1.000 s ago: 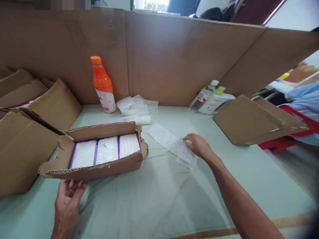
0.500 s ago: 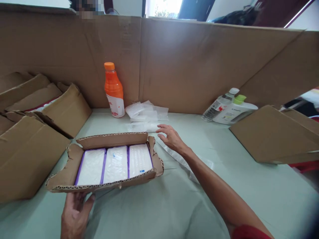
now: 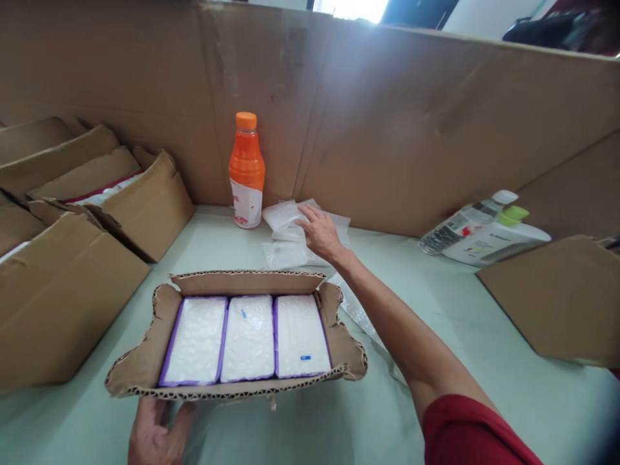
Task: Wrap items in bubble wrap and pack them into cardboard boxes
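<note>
A shallow cardboard tray [image 3: 145,369] with torn edges lies on the pale green table in front of me. Three white packs with purple edges [image 3: 249,337] lie side by side in it. My left hand [image 3: 155,433] grips the tray's near edge from below, mostly hidden under it. My right hand [image 3: 318,230] reaches past the tray's far right corner, and its spread fingers rest on a pile of small clear plastic bags [image 3: 285,223] by the back wall. A bubble-wrap bag [image 3: 357,311] lies flat under my right forearm.
An orange bottle [image 3: 247,171] stands just left of the bags. A clear bottle [image 3: 462,224] and a white bottle with a green cap [image 3: 498,240] lie at the right. Open cardboard boxes [image 3: 62,297] line the left, folded cardboard [image 3: 557,300] the right, a cardboard wall [image 3: 397,129] behind.
My right hand left the bubble-wrap bag and moved away from me and leftward onto the pile of plastic bags. The tray stays in my left hand; the view has shifted.
</note>
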Demonstrator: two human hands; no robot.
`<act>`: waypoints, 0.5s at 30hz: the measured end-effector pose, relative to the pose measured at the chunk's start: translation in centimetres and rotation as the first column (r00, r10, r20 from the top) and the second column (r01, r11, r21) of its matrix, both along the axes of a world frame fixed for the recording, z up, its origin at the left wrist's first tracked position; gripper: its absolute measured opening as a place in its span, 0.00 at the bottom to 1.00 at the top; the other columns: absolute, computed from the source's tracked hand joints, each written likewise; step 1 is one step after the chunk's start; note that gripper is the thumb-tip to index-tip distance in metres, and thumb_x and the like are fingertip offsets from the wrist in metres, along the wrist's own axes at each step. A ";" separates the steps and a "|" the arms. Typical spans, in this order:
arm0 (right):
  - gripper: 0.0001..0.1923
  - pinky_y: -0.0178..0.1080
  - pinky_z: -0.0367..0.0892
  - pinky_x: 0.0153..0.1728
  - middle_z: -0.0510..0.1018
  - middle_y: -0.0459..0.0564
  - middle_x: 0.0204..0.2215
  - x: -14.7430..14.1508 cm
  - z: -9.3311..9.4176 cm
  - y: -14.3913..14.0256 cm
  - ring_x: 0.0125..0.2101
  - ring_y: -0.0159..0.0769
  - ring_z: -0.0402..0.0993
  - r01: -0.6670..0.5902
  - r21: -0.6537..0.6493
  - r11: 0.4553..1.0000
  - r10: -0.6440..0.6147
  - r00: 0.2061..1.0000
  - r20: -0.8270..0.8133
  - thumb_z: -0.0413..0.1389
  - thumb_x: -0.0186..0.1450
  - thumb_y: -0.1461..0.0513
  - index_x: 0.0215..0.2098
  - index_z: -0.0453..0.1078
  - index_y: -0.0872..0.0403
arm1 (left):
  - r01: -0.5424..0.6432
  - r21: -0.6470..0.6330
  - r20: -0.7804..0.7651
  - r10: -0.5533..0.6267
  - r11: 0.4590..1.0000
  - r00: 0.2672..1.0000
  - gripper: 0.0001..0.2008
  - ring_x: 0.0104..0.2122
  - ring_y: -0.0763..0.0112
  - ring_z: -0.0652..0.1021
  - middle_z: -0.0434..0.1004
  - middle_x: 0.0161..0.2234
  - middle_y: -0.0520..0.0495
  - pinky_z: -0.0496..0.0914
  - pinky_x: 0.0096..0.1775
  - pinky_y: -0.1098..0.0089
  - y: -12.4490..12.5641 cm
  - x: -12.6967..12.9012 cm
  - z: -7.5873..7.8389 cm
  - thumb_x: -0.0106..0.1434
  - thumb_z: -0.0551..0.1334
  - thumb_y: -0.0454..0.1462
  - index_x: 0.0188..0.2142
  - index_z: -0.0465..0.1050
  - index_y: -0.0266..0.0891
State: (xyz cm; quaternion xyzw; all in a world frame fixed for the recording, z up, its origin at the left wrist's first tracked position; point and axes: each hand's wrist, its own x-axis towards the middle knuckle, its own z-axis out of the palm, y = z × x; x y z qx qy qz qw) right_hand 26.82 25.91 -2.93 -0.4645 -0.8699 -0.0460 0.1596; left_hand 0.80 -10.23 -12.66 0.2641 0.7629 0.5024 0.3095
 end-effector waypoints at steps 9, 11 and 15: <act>0.23 0.52 0.63 0.60 0.71 0.61 0.62 6.5 1.5 -8.0 0.63 0.50 0.66 0.167 0.346 0.923 -0.078 0.963 -0.257 0.53 0.67 0.65 0.61 0.67 0.57 | 0.033 0.082 0.091 -0.040 0.996 0.995 0.35 0.54 0.54 0.76 0.76 0.52 0.41 0.68 0.60 0.53 0.5 -0.9 -1.3 0.53 0.71 0.53 0.57 0.66 0.46; 0.21 0.51 0.63 0.59 0.73 0.61 0.61 9.2 0.6 -12.2 0.62 0.50 0.67 0.195 0.394 0.898 -0.128 0.973 -0.190 0.53 0.68 0.65 0.59 0.67 0.56 | 0.056 0.099 0.089 -0.065 0.993 0.994 0.35 0.52 0.54 0.77 0.77 0.49 0.42 0.70 0.58 0.53 0.5 -1.3 -1.7 0.50 0.72 0.52 0.55 0.67 0.46; 0.16 0.50 0.65 0.53 0.78 0.58 0.56 13.6 -2.3 -19.8 0.60 0.51 0.70 0.235 0.374 0.897 -0.252 0.968 -0.004 0.53 0.69 0.66 0.54 0.71 0.55 | 0.072 0.151 0.052 -0.080 0.986 0.995 0.29 0.49 0.56 0.77 0.76 0.46 0.44 0.68 0.58 0.51 0.6 -1.3 -1.4 0.52 0.72 0.49 0.50 0.68 0.45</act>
